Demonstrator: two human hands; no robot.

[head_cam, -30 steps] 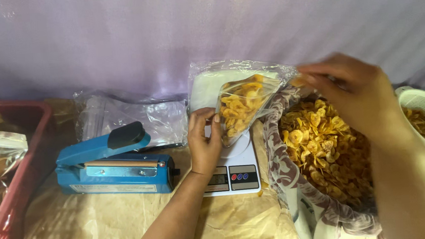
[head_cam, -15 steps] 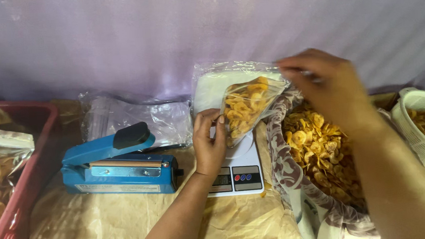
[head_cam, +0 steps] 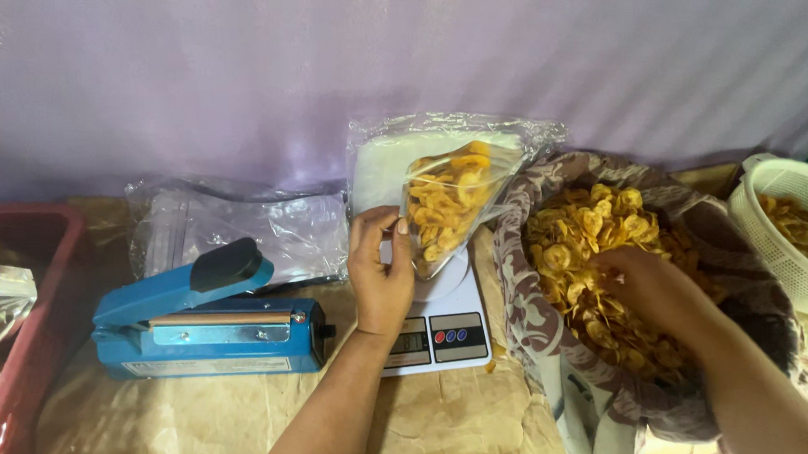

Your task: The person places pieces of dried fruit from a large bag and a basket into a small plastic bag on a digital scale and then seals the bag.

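Note:
My left hand (head_cam: 380,268) holds the side of a clear plastic bag (head_cam: 450,205) partly filled with yellow chips, steadying it upright on a small white digital scale (head_cam: 439,327). My right hand (head_cam: 650,295) is down in a big heap of yellow chips (head_cam: 595,242) held in a patterned cloth sack (head_cam: 535,341), fingers buried among the chips so their grip is hidden.
A blue heat sealer (head_cam: 206,317) lies left of the scale. Behind it is a stack of clear empty bags (head_cam: 234,229). A red crate (head_cam: 16,377) with filled bags stands at far left, a white basket (head_cam: 793,228) of chips at far right. Brown paper (head_cam: 200,431) covers the table.
My right hand has dropped from the top of the bag on the scale down to the right into the heap of chips. My left hand has stayed on the bag.

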